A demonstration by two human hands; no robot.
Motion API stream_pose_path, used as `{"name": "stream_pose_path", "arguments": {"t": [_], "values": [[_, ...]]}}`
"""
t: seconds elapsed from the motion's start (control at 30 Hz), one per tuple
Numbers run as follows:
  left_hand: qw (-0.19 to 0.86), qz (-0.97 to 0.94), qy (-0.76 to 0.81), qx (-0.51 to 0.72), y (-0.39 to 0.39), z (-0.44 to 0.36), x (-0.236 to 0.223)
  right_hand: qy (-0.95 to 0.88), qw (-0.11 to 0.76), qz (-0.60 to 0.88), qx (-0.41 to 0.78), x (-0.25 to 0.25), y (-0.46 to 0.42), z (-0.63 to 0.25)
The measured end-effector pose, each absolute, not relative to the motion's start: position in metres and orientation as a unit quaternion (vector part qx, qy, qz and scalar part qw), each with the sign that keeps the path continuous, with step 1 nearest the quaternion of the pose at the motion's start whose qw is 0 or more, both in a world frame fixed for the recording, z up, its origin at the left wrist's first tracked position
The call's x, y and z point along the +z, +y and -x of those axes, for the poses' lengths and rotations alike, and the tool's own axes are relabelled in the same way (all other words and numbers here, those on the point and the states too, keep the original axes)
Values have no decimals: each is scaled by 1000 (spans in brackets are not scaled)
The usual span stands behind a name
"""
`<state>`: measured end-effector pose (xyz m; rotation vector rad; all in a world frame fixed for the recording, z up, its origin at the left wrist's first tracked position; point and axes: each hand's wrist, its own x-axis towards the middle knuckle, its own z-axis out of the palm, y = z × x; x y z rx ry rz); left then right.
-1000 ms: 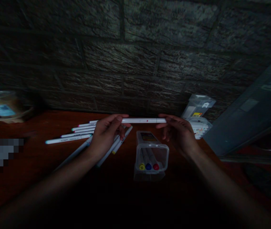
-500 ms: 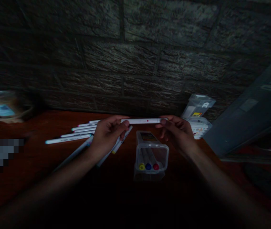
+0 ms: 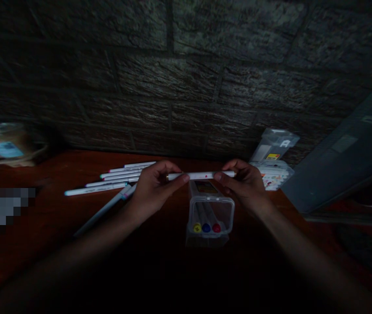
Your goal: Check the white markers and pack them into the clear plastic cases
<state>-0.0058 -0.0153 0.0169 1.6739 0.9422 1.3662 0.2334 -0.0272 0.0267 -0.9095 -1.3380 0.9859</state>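
Between my two hands a white marker pen (image 3: 202,175) lies level, a small red dot on its barrel. My left hand (image 3: 155,185) pinches its left part between thumb and fingers. On the right part, my right hand (image 3: 245,183) closes the same way. Just below the pen stands a clear plastic case (image 3: 193,209) with its end open toward me. Three pens inside it show a yellow end (image 3: 197,228), a blue end (image 3: 206,228) and a red end (image 3: 216,228). Several white marker pens (image 3: 97,189) lie left of my left hand.
A second clear case (image 3: 273,174), filled with pens and with its lid raised, stands at the right by the wall. A cup with a straw (image 3: 4,141) is at the far left. The brick wall (image 3: 186,87) rises behind the brown table (image 3: 51,218).
Both hands have come lower and slid inward along the marker pen, thumbs nearer its middle. My left hand shifted right, hiding the pens that lay beside it.
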Motion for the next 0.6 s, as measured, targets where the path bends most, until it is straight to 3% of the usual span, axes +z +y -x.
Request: {"name": "stream_pose_path", "arguments": {"t": [0.6], "values": [[447,-594,346,572,-9,9,26,-514,592,399,475,34,-28,-238]]}}
